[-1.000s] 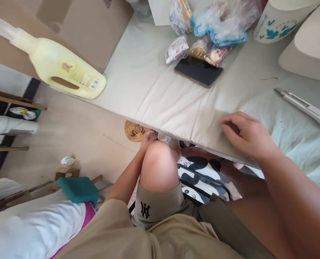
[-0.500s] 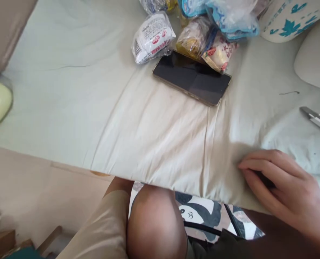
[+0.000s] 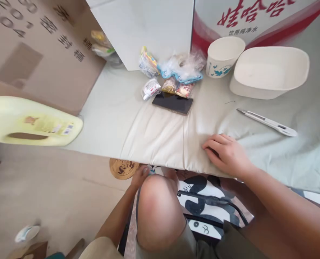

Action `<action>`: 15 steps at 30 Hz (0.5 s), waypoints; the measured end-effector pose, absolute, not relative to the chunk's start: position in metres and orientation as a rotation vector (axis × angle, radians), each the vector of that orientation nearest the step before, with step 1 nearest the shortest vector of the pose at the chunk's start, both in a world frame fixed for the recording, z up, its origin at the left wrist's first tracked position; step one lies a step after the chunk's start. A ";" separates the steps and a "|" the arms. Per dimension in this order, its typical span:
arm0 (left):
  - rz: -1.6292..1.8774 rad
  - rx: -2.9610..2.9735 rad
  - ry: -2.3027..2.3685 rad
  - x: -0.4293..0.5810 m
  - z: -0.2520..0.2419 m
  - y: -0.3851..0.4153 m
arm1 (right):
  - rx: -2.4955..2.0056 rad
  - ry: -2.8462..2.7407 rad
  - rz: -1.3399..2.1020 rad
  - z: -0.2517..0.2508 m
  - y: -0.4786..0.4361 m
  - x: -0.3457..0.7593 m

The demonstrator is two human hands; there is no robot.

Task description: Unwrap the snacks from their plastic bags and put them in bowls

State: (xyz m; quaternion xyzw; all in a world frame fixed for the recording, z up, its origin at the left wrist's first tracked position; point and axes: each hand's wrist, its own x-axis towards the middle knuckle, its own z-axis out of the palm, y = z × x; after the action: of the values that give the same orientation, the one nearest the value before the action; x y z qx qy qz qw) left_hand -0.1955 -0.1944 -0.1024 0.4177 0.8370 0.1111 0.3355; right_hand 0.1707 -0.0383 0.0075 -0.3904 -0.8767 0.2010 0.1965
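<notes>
My right hand rests on the pale cloth, fingers curled loosely together and the thumb tucked near them. Nothing shows in it. A white utility knife lies beyond it to the right. Down by my raised knee, below the cloth's edge, my left hand is closed at a small white and blue thing, mostly hidden behind the knee. A black phone lies face up, with small wrapped snacks and a blue and clear plastic packet behind it.
A white paper cup and a white plastic tub stand at the back right. A yellow jug lies at the left beside a cardboard box. A round panda-patterned wooden piece shows below the cloth's edge.
My view has pulled back and widened, bringing the tub, boxes and whole knife into sight. My left hand has come into view by the knee. The right hand stays on the cloth.
</notes>
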 end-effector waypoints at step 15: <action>0.530 1.672 2.648 -0.219 0.136 -0.094 | -1.100 -2.493 0.692 0.011 -0.037 0.171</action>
State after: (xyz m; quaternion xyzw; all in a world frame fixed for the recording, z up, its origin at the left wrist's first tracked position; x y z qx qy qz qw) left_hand -0.2195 -0.0938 0.1356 0.5263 0.8336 0.1667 -0.0175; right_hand 0.1705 -0.0369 0.0108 -0.3859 -0.8747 0.2429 0.1642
